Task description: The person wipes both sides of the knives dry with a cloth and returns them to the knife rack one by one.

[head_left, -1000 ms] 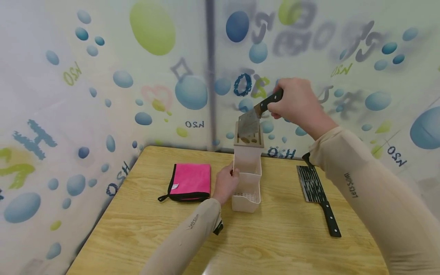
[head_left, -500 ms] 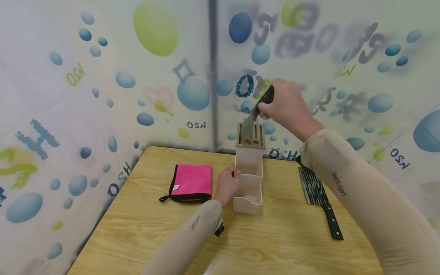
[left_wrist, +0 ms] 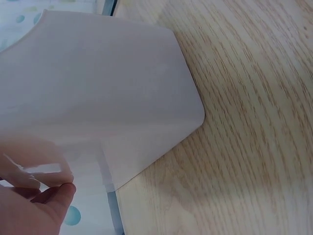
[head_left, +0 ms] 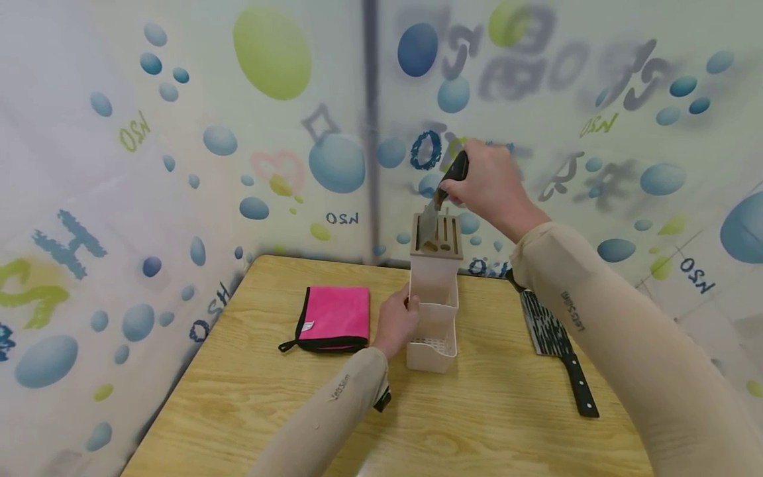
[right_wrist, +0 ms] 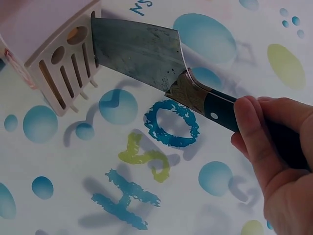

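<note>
A pale pink knife holder (head_left: pixel 433 281) stands on the table, with a slotted tan top and two open-fronted bins stepping down towards me. At its left side, my left hand (head_left: pixel 398 324) grips the wall edge. Up close in the left wrist view, thumb and fingers pinch the holder's wall (left_wrist: pixel 112 73). My right hand (head_left: pixel 491 189) holds a cleaver by its black riveted handle, blade down over the holder's top. In the right wrist view the front end of the cleaver (right_wrist: pixel 142 56) is in the outermost slot, most of the blade still outside.
A second knife (head_left: pixel 575 384) with a black-and-silver patterned blade lies on the table at right, partly under my right sleeve. Left of the holder is a folded pink cloth (head_left: pixel 336 311) with black trim. A bubble-printed wall covering (head_left: pixel 286 146) stands behind the table (head_left: pixel 238 391).
My right hand has moved left and turned the cleaver more edge-on, lowering its blade to the holder's left slot. The left hand keeps its grip on the holder.
</note>
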`<state>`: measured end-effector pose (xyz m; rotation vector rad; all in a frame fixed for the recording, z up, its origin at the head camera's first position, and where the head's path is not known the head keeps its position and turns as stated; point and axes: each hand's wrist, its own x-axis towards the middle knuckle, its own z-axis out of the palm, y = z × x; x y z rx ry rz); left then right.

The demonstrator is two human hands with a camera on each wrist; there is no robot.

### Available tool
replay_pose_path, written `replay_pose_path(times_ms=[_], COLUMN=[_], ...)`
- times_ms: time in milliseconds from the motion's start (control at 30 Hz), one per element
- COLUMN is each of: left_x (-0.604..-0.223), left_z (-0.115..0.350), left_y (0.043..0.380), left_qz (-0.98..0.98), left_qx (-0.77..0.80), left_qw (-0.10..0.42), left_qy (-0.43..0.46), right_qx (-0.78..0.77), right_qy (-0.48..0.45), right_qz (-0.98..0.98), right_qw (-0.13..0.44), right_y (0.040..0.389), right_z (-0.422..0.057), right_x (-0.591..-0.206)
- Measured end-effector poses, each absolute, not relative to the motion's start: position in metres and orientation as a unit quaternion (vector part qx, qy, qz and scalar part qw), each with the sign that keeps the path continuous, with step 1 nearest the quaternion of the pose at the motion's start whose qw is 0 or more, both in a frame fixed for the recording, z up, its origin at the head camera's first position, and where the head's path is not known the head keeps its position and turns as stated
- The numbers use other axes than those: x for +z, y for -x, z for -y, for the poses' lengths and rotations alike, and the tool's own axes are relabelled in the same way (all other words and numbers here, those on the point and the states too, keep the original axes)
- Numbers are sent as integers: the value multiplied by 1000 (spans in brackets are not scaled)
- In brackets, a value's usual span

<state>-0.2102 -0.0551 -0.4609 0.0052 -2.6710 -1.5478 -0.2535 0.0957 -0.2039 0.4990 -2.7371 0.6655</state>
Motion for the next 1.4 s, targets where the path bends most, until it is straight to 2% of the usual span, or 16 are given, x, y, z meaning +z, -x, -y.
replay_pose_path(times_ms=[667,1400], left_x=[-459,-464], left_z=[54,55], left_y=[209,209], left_qz=[869,865], left_qx=[-493,-501], left_qw=[45,35], left_qy=[14,7], right_qx=[261,291], right_qy=[-177,-181], right_qz=[941,935], right_qw=[124,85], right_y=[271,286], right_z=[-83,-77], right_x=[-218,-241])
